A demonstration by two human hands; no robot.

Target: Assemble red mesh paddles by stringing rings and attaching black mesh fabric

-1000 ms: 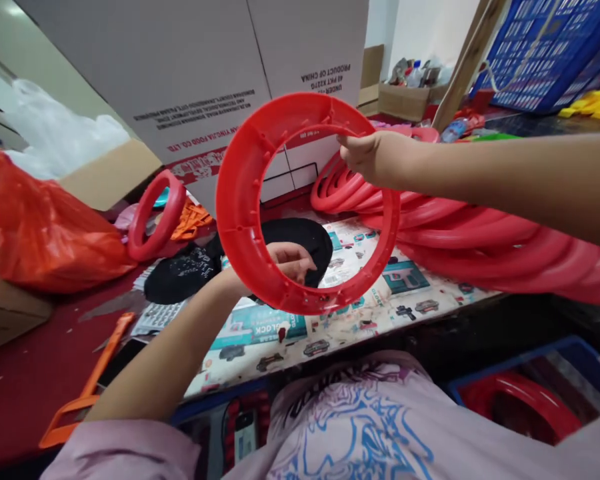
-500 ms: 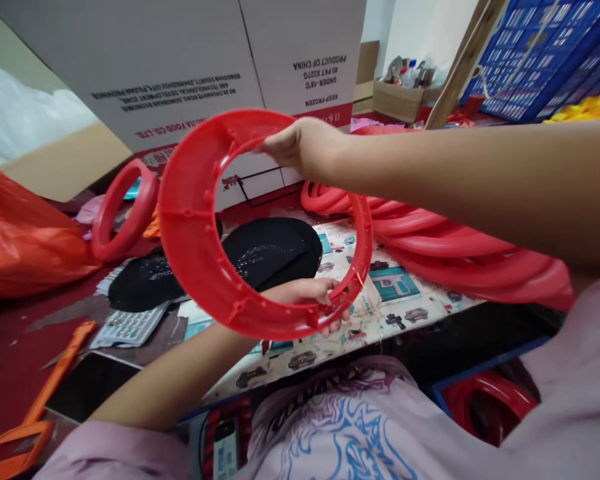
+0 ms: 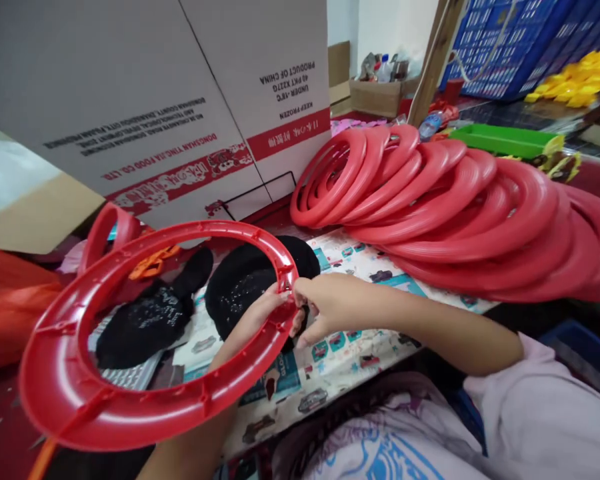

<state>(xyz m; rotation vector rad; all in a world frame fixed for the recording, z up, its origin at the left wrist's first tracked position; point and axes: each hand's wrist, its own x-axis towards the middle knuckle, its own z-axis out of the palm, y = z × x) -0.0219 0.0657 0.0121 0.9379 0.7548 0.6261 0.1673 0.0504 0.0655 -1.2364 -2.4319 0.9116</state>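
Note:
A large red plastic ring [image 3: 80,393] with small pegs on its inner face lies tilted almost flat over the table's front left. Both hands grip its right edge. My left hand [image 3: 260,313] comes up from below, its fingers closed on the rim. Touching it from the right, my right hand [image 3: 325,303] pinches the same part of the rim, thumb and fingers pressed together. Under the ring lie two black fabric pieces [image 3: 245,280] on printed toy packaging sheets [image 3: 350,260].
A long row of overlapping red rings [image 3: 445,213] leans across the table's right side. A big white carton [image 3: 145,100] stands behind. One more red ring [image 3: 105,233], an orange bag [image 3: 5,300], a green tray [image 3: 500,140] and blue crates [image 3: 520,47] surround the work area.
The ring has swung from upright down to nearly flat and moved left. My right hand came off its top edge and now meets my left hand at the right rim.

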